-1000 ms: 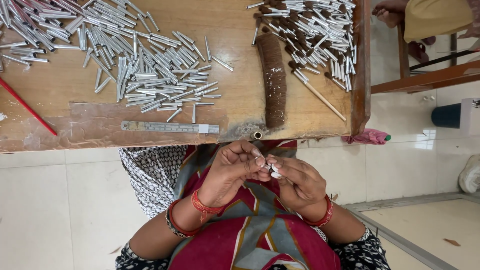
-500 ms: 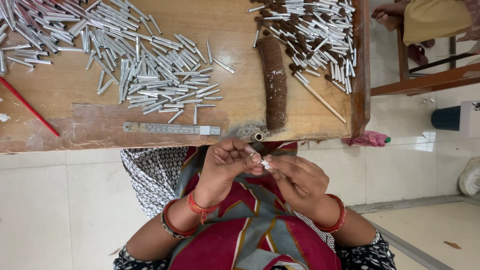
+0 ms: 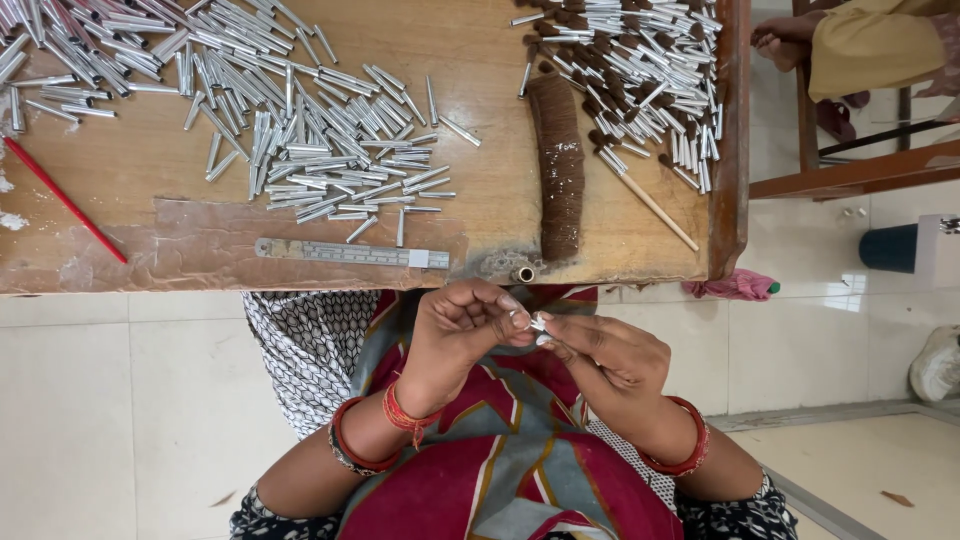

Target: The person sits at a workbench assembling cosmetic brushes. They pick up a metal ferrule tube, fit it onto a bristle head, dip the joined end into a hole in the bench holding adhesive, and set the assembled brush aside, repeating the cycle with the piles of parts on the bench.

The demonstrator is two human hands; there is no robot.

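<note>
Above hands [image 3: 540, 335]: tubes [image 3: 320, 150], ruler [image 3: 350, 253].

Shiny metal tubes [image 3: 330, 150], worn matt wooden table [image 3: 500, 120]

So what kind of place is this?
Probably a small workshop where things get put together by hand: a worn wooden bench, heaps of little metal tubes, a metal ruler, and another person nearby.

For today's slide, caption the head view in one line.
Both hands, left and right, pinch a small metal tube below a wooden table.
</note>
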